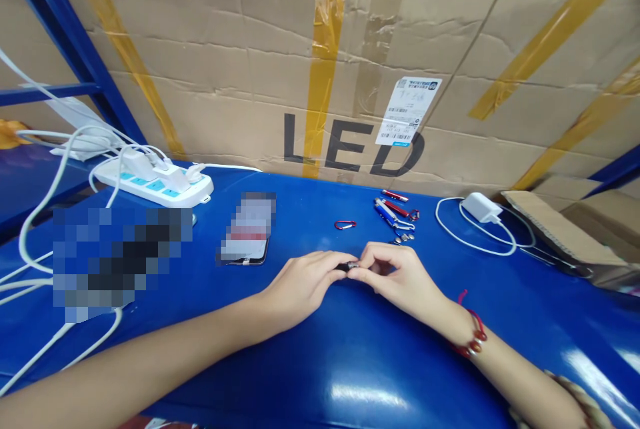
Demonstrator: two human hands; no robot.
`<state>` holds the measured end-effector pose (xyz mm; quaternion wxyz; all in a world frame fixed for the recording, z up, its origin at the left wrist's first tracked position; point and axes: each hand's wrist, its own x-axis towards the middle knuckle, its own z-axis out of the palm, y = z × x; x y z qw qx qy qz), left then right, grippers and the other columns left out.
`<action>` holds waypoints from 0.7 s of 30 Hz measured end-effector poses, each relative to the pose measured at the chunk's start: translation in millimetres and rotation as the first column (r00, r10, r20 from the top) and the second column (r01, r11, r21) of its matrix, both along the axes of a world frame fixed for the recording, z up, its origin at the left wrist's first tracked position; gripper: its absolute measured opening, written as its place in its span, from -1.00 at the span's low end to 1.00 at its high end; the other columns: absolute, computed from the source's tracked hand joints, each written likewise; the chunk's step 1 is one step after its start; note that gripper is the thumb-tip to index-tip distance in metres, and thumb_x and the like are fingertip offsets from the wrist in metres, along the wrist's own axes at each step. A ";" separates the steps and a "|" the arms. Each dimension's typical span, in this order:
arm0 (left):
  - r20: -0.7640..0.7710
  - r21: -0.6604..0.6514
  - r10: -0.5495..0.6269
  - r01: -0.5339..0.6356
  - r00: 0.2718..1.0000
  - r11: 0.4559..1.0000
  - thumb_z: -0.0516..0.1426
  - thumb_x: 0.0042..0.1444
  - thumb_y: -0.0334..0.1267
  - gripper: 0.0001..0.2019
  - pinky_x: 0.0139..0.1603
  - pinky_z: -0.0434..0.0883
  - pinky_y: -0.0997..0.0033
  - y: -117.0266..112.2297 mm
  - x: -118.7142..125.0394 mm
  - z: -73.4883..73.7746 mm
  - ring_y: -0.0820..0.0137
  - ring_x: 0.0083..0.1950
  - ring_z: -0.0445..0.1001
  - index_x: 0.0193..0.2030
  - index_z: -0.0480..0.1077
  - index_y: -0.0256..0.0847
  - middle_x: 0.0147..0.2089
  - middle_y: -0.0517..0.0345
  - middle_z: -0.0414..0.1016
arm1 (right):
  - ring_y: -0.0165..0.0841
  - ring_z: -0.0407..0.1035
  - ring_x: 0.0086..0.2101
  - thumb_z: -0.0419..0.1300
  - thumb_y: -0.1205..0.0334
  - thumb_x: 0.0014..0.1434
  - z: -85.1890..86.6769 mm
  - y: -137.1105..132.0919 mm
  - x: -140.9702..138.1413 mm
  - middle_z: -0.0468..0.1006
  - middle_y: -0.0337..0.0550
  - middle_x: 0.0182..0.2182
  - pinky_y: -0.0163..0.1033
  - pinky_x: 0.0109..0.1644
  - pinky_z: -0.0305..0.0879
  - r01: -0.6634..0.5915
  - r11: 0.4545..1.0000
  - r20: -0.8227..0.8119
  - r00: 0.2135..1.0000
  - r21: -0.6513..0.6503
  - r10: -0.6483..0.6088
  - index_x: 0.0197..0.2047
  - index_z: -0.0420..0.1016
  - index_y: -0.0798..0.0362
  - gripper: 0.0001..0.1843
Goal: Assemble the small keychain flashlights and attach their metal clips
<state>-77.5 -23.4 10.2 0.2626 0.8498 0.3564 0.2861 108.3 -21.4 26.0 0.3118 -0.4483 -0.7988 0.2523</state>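
Observation:
My left hand (307, 283) is closed, its thumb and fingers pinching a small black piece (344, 267) with a shiny metal end. At the other end of that piece, my right hand (397, 275) pinches with thumb and forefinger. The fingers cover most of the piece, so its exact kind is hidden. Just beyond my hands lies a red carabiner (345, 225). Farther right are a blue pen-like metal tube (385, 212), a red tube (395, 207) with a clip, and another red tube (395, 195). Several small silver discs (404, 239) lie close to them.
A phone (247, 229) lies left of my hands on the blue table (320, 375). A white power strip (155, 182) with tangled cables stands at the back left. At the right are a white charger (481, 207) and its cable. A large cardboard box (240, 69) walls off the back.

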 end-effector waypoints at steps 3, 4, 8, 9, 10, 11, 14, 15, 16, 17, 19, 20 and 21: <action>0.005 -0.035 0.024 -0.024 1.000 0.999 -0.10 0.22 -0.36 -0.75 0.01 0.29 0.44 -0.6 0.6 3.2 0.41 -0.01 0.38 -0.03 0.30 -0.12 -0.02 0.20 0.44 | -0.51 0.20 -0.61 0.20 0.03 0.05 3.5 1.3 2.9 0.41 -0.26 -0.62 -0.40 -0.54 0.12 -0.017 0.999 0.029 0.999 0.041 0.016 -0.54 0.44 0.10 -0.68; 0.008 -0.051 0.041 -0.040 0.999 0.998 -0.10 0.22 -0.35 -0.75 -0.02 0.29 0.45 -0.8 0.6 4.4 0.41 -0.03 0.39 -0.04 0.30 -0.12 -0.05 0.20 0.45 | -0.51 0.21 -0.60 0.20 0.03 0.04 4.9 1.8 4.5 0.42 -0.25 -0.59 -0.40 -0.54 0.13 -0.018 0.997 0.040 0.999 0.072 0.015 -0.51 0.47 0.10 -0.71; 0.014 -0.101 0.113 -0.111 0.994 0.989 -0.12 0.23 -0.33 -0.77 -0.19 0.31 0.50 -0.7 0.5 7.2 0.45 -0.26 0.42 -0.07 0.29 -0.11 -0.27 0.24 0.46 | -0.49 0.29 -0.54 0.21 0.08 0.06 7.5 3.9 12.7 0.50 -0.17 -0.40 -0.38 -0.47 0.23 -0.028 0.956 0.095 0.995 0.292 0.000 -0.23 0.52 0.04 -0.74; 0.016 -0.105 0.117 -0.115 0.993 0.988 -0.12 0.23 -0.32 -0.77 -0.22 0.30 0.51 -0.7 0.4 7.2 0.46 -0.31 0.41 -0.07 0.28 -0.12 -0.32 0.25 0.44 | -0.49 0.32 -0.52 0.20 0.10 0.08 7.1 4.4 14.7 0.50 -0.15 -0.36 -0.38 -0.45 0.25 -0.048 0.934 0.121 0.993 0.353 0.005 -0.18 0.51 0.02 -0.74; 0.018 -0.107 0.114 -0.112 0.993 0.988 -0.12 0.23 -0.33 -0.77 -0.24 0.30 0.52 -0.9 0.4 7.1 0.47 -0.33 0.40 -0.08 0.28 -0.12 -0.34 0.26 0.43 | -0.48 0.34 -0.49 0.18 0.13 0.10 6.5 4.8 16.4 0.50 -0.14 -0.33 -0.38 -0.42 0.26 -0.079 0.910 0.153 0.988 0.407 0.017 -0.16 0.51 0.00 -0.76; 0.020 -0.106 0.105 -0.102 0.994 0.989 -0.12 0.22 -0.33 -0.77 -0.25 0.29 0.53 -1.1 0.3 7.0 0.47 -0.33 0.39 -0.08 0.28 -0.13 -0.33 0.25 0.43 | -0.48 0.36 -0.47 0.17 0.17 0.12 5.8 5.1 17.7 0.50 -0.15 -0.31 -0.39 -0.41 0.27 -0.112 0.884 0.185 0.982 0.453 0.030 -0.16 0.51 -0.02 -0.78; 0.016 -0.093 0.067 -0.066 0.998 0.994 -0.13 0.22 -0.37 -0.74 -0.24 0.28 0.54 -2.6 0.2 7.0 0.47 -0.29 0.40 -0.06 0.28 -0.13 -0.27 0.23 0.44 | -0.50 0.38 -0.46 0.16 0.25 0.13 4.9 5.1 19.8 0.51 -0.17 -0.31 -0.41 -0.42 0.25 -0.183 0.825 0.247 0.967 0.535 0.054 -0.19 0.53 -0.04 -0.82; 0.012 -0.087 0.061 -0.060 0.998 0.994 -0.14 0.22 -0.37 -0.74 -0.23 0.28 0.54 -3.1 0.2 7.3 0.47 -0.28 0.40 -0.05 0.28 -0.13 -0.26 0.23 0.44 | -0.51 0.38 -0.47 0.16 0.27 0.13 5.2 4.9 20.0 0.51 -0.18 -0.32 -0.42 -0.44 0.24 -0.191 0.812 0.254 0.966 0.551 0.055 -0.20 0.53 -0.05 -0.83; 0.008 -0.084 0.059 -0.058 0.998 0.995 -0.14 0.22 -0.37 -0.73 -0.23 0.28 0.54 -3.6 0.3 7.6 0.47 -0.27 0.40 -0.05 0.28 -0.12 -0.25 0.23 0.45 | -0.51 0.38 -0.48 0.16 0.29 0.13 5.8 4.6 20.0 0.51 -0.18 -0.32 -0.42 -0.46 0.23 -0.196 0.804 0.257 0.965 0.562 0.056 -0.20 0.54 -0.05 -0.82; 0.004 -0.082 0.063 -0.062 0.998 0.995 -0.14 0.22 -0.37 -0.73 -0.23 0.28 0.54 -4.0 0.3 8.1 0.47 -0.27 0.40 -0.05 0.28 -0.12 -0.25 0.23 0.45 | -0.51 0.39 -0.47 0.16 0.30 0.13 6.6 4.3 19.9 0.51 -0.17 -0.32 -0.42 -0.47 0.23 -0.199 0.799 0.258 0.964 0.567 0.057 -0.19 0.53 -0.05 -0.82; -0.001 -0.083 0.073 -0.072 0.997 0.994 -0.13 0.23 -0.35 -0.74 -0.22 0.29 0.54 -4.3 0.3 8.8 0.46 -0.26 0.40 -0.04 0.28 -0.12 -0.26 0.22 0.45 | -0.50 0.39 -0.47 0.15 0.30 0.14 8.1 3.7 19.2 0.51 -0.16 -0.33 -0.43 -0.48 0.22 -0.198 0.801 0.254 0.965 0.565 0.060 -0.19 0.53 -0.04 -0.82; -0.001 -0.082 0.075 -0.075 0.997 0.994 -0.12 0.23 -0.34 -0.75 -0.22 0.29 0.53 -4.3 0.3 9.0 0.46 -0.26 0.40 -0.04 0.29 -0.12 -0.26 0.22 0.44 | -0.51 0.38 -0.49 0.13 0.30 0.15 8.6 3.5 18.7 0.51 -0.16 -0.34 -0.43 -0.50 0.21 -0.196 0.808 0.249 0.966 0.556 0.063 -0.21 0.54 -0.04 -0.82; -0.003 -0.083 0.074 -0.074 0.997 0.994 -0.12 0.23 -0.33 -0.75 -0.22 0.29 0.53 -4.2 0.2 9.0 0.45 -0.26 0.40 -0.04 0.29 -0.12 -0.27 0.22 0.44 | -0.51 0.37 -0.51 0.12 0.30 0.16 8.7 3.2 18.0 0.51 -0.15 -0.35 -0.43 -0.51 0.20 -0.195 0.820 0.244 0.967 0.538 0.070 -0.23 0.54 -0.03 -0.82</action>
